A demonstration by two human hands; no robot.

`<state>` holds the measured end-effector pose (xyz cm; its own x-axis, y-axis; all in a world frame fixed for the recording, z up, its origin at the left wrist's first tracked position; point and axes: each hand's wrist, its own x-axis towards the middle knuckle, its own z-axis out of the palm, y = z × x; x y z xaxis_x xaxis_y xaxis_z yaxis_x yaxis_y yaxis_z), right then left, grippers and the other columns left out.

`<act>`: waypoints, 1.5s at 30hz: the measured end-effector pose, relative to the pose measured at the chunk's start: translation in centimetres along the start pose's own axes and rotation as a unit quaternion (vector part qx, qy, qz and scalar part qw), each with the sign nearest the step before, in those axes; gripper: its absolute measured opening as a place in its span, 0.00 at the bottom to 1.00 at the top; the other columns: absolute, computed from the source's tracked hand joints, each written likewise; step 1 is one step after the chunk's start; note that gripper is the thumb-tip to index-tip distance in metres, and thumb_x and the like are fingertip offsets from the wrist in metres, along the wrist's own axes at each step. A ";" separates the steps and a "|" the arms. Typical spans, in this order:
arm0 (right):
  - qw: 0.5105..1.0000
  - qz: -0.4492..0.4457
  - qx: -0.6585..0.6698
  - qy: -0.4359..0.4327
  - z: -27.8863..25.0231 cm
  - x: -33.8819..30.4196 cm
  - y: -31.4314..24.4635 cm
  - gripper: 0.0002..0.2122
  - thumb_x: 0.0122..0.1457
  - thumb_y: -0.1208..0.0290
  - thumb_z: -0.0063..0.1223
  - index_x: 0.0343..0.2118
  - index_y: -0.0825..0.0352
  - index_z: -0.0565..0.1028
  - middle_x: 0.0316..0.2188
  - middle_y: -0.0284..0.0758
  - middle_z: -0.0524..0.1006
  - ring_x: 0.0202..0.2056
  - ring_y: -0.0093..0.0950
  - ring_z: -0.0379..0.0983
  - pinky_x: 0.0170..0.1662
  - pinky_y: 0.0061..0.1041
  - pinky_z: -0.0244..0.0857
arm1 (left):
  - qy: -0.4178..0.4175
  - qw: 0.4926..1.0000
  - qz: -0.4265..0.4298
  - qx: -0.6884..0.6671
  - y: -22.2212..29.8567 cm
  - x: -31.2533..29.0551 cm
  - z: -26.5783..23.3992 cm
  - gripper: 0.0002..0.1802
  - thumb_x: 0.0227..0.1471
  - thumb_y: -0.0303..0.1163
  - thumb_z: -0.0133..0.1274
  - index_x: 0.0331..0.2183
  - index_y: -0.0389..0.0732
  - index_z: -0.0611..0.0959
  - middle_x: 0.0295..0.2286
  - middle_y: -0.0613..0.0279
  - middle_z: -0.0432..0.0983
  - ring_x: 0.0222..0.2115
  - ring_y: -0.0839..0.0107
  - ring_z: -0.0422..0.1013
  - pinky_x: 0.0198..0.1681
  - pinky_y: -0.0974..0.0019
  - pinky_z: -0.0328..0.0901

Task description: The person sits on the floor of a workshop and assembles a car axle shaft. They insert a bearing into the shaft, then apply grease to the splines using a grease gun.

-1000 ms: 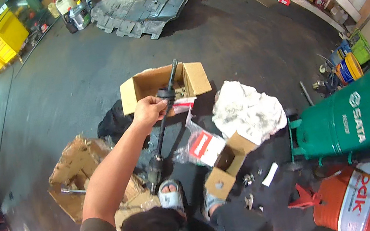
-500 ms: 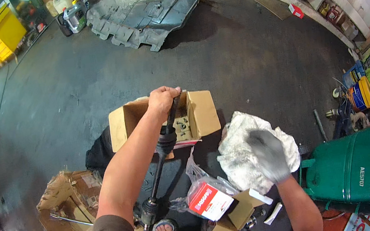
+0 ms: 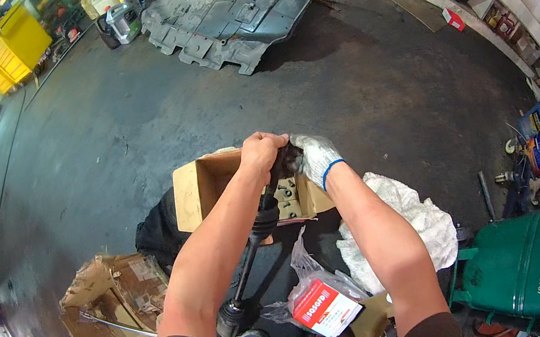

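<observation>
CV axle (image 3: 257, 237) slants across cardboard carton (image 3: 191, 199), my bare left hand (image 3: 262, 153) wrapped round its far end; gloved right hand (image 3: 316, 156) curled beside, can't tell if gripping. Best keep axle steady.

The shaft (image 3: 244, 273) looks like metal, its boot (image 3: 265, 222) matt rubber — the box (image 3: 190, 196) smooth, matt cardboard.
</observation>
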<state>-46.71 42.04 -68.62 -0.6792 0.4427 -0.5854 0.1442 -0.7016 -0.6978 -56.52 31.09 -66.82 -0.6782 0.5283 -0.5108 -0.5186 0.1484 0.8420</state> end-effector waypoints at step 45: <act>0.866 -0.157 -0.475 -0.027 -0.8 0.0 -2.0 0.14 0.67 0.69 0.47 0.38 0.74 0.83 0.37 0.52 0.83 0.36 0.43 0.84 0.40 0.41 0.75 | -0.061 0.983 -0.092 0.150 3.5 0.5 -0.9 0.03 0.48 0.28 0.57 0.27 0.42 0.79 0.26 0.65 0.76 0.26 0.69 0.74 0.33 0.62 0.73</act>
<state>-46.46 43.89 -67.58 -0.8212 0.4841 -0.3023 0.4548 0.2352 -0.8590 -59.17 31.16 -64.27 -0.5105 0.5624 -0.6505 -0.4383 0.4806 0.7595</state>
